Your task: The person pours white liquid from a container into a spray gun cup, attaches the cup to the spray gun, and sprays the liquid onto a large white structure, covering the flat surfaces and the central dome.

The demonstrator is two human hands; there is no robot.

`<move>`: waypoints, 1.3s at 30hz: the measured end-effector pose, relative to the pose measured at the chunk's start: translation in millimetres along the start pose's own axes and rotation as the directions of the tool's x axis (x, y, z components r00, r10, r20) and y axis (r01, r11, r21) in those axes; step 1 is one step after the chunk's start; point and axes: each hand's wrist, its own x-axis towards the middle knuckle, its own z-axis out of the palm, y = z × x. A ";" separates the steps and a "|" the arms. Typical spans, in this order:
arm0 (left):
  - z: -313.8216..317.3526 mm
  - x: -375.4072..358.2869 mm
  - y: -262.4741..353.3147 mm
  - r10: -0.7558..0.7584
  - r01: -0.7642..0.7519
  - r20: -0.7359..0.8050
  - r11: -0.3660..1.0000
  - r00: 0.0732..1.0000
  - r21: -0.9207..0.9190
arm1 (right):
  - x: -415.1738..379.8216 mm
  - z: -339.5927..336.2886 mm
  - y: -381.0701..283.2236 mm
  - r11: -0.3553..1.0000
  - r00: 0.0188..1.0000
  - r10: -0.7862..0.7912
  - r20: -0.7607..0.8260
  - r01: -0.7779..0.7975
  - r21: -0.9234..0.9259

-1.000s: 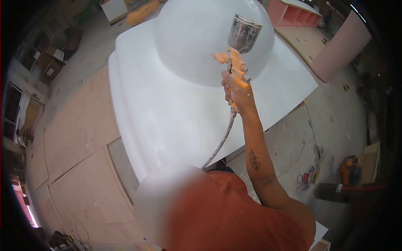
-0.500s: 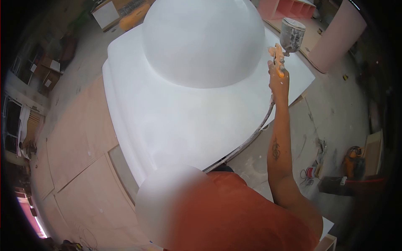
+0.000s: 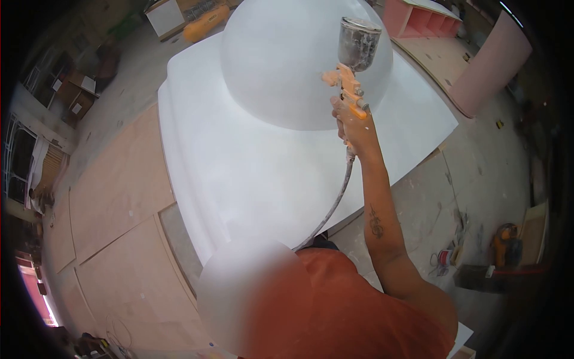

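Note:
My right hand is wrapped round the grip of a spray gun with an orange body. On top of the gun sits a paint-stained metal cup. A flexible hose runs from the bottom of the grip back toward my body. The gun is in front of the lower right part of a large white dome, apparently above its surface. That dome rises from a broad white base with a stepped left edge. My left hand is out of view.
Flat boards lie on the floor at left. A curved pink panel and a pink shelf unit stand at far right. An orange tank is at the back. An orange-yellow power tool sits at lower right.
My right hand has carried the spray gun leftward, from beside the dome to in front of it. The hose has swung left with it. The view has shifted slightly.

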 end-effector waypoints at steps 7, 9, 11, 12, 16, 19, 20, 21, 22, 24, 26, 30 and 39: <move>-19.4 -10.0 4.9 -0.194 0.184 -0.028 0.960 0.981 -0.210 | -10.7 24.6 -22.7 0.993 0.996 -0.043 0.082 0.034 0.114; -24.3 -5.0 10.0 -0.165 0.158 -0.024 0.972 0.986 -0.176 | -2.5 16.5 -18.3 0.992 0.998 -0.051 0.036 0.046 0.116; -19.2 -3.0 25.7 -0.135 0.131 -0.018 0.981 0.991 -0.140 | 6.0 -4.4 -13.0 0.996 0.998 -0.055 -0.033 0.057 0.063; -10.9 -2.6 40.5 -0.077 0.076 -0.008 0.995 0.997 -0.065 | 11.8 -19.8 -11.9 0.998 0.993 -0.062 -0.104 0.063 0.009; 16.8 18.2 24.0 0.083 -0.065 -0.046 0.948 0.996 0.312 | 28.7 -71.4 -15.7 0.986 0.956 -0.078 -0.284 0.031 -0.165; 23.8 35.4 36.3 0.040 -0.064 0.084 0.952 0.996 0.299 | 42.0 -102.6 -20.5 0.930 0.891 -0.172 -0.421 0.006 -0.367; 26.5 42.2 34.2 0.049 -0.074 0.090 0.950 0.995 0.302 | 49.8 -110.3 -20.0 0.930 0.886 -0.177 -0.429 0.008 -0.367; 30.1 45.0 30.3 0.115 -0.118 0.026 0.943 0.993 0.312 | 57.4 -115.9 -18.7 0.923 0.856 -0.225 -0.466 0.033 -0.384; 32.4 44.6 21.6 0.175 -0.153 -0.040 0.935 0.984 0.320 | 60.4 -118.2 -15.9 0.913 0.826 -0.270 -0.494 0.056 -0.404; 29.1 36.4 47.4 0.173 -0.171 0.019 0.934 0.985 0.313 | 64.7 -117.3 -17.5 0.918 0.834 -0.238 -0.497 0.027 -0.395; 28.1 39.4 46.5 0.172 -0.191 0.085 0.931 0.981 0.310 | 66.7 -113.3 -11.5 0.875 0.842 -0.356 -0.406 0.147 -0.462; 21.3 38.9 43.3 0.165 -0.185 0.089 0.934 0.982 0.307 | 50.8 -59.9 -15.5 0.933 0.910 -0.232 -0.344 0.108 -0.343; -3.8 0.9 46.2 0.200 -0.188 -0.029 0.955 0.979 0.230 | 18.5 25.7 -50.1 0.991 0.985 -0.113 0.134 0.101 0.093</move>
